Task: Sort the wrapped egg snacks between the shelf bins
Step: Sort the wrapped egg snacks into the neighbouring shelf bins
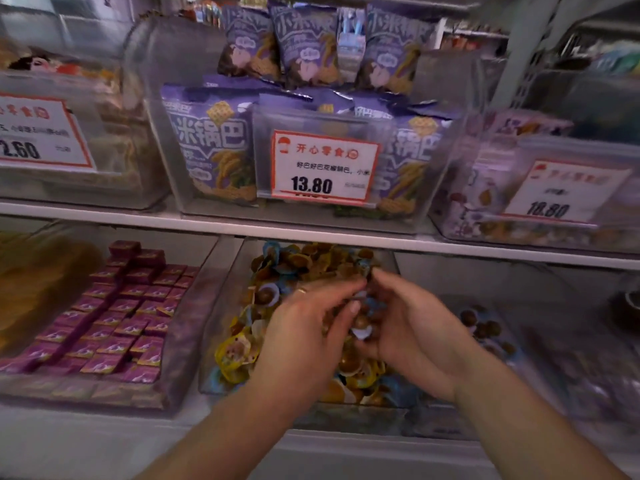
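Note:
A clear middle bin [221,306] on the lower shelf is heaped with wrapped egg snacks [311,261] in yellow and blue wrappers. Both my hands are over this heap. My right hand [408,323] cups several wrapped eggs [362,327], its fingers curled round them. My left hand [311,320] reaches across to that handful, its fingers bent onto the wrappers; a ring shows on one finger. To the right, another clear bin [540,368] holds a few brown wrapped eggs [481,323].
A bin of small purple boxes [121,313] stands to the left. The upper shelf carries bins of purple snack bags [214,143] with price tags [322,168]. The white shelf edge [311,233] overhangs the lower bins closely.

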A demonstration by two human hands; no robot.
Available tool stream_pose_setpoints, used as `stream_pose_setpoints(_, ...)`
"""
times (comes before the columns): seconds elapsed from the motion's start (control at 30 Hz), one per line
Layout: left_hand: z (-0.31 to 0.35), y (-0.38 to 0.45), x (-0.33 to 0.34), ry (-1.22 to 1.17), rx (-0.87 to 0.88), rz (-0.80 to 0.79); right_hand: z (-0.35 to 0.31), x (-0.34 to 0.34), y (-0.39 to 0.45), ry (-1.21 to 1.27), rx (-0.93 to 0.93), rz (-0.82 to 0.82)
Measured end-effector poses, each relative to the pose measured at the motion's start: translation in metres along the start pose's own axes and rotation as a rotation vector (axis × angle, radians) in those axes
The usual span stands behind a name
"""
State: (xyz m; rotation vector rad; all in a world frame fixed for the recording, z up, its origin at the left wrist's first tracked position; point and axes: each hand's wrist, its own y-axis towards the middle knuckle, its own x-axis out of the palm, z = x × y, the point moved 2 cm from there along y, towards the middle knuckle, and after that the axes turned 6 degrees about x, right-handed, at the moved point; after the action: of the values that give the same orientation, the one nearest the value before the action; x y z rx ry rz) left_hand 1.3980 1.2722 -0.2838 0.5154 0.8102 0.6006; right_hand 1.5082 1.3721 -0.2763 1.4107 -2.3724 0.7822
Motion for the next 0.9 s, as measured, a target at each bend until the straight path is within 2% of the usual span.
stream_pose_setpoints(0.03,0.003,-0.002,0.007,0.008,0.030,-0.076,0.000,0.000,-0.002,-0.022,-0.022,-0.007)
stream_pose_setpoints(0.1,0.008,-0.005,0.020,-0.034,0.069,-0.202,-0.004,-0.006,-0.007,-0.061,-0.090,0.091)
stream_pose_setpoints(0.17,0.012,-0.011,0.029,-0.216,0.071,-0.258,-0.013,-0.016,-0.015,-0.074,-0.164,0.168)
stream_pose_setpoints(0.23,0.012,-0.013,0.030,-0.434,-0.075,-0.196,-0.027,-0.030,-0.030,-0.103,-0.227,0.210)
stream_pose_setpoints(0.27,0.007,-0.012,0.030,-0.465,-0.157,-0.131,-0.035,-0.041,-0.038,-0.166,-0.246,0.252)
stream_pose_setpoints(0.33,-0.007,-0.008,0.026,-0.293,-0.163,-0.049,-0.049,-0.068,-0.054,-0.460,-0.242,0.400)
stream_pose_setpoints(0.43,-0.027,-0.007,0.025,-0.026,-0.103,-0.127,-0.059,-0.117,-0.071,-0.988,-0.074,0.557)
stream_pose_setpoints(0.5,-0.035,-0.011,0.027,0.064,-0.071,-0.220,-0.054,-0.147,-0.078,-1.069,0.118,0.559)
stream_pose_setpoints(0.57,-0.034,-0.015,0.029,0.127,-0.023,-0.287,-0.052,-0.167,-0.082,-1.055,0.170,0.609)
stream_pose_setpoints(0.7,-0.021,-0.009,0.027,0.146,0.068,-0.255,-0.054,-0.168,-0.072,-0.851,-0.075,0.673)
stream_pose_setpoints(0.8,-0.015,-0.007,0.005,0.209,0.130,-0.122,-0.051,-0.138,-0.050,-0.779,-0.285,0.668)
stream_pose_setpoints(0.9,-0.014,-0.020,-0.036,0.114,-0.106,0.107,-0.042,-0.089,-0.027,-0.895,-0.477,0.582)
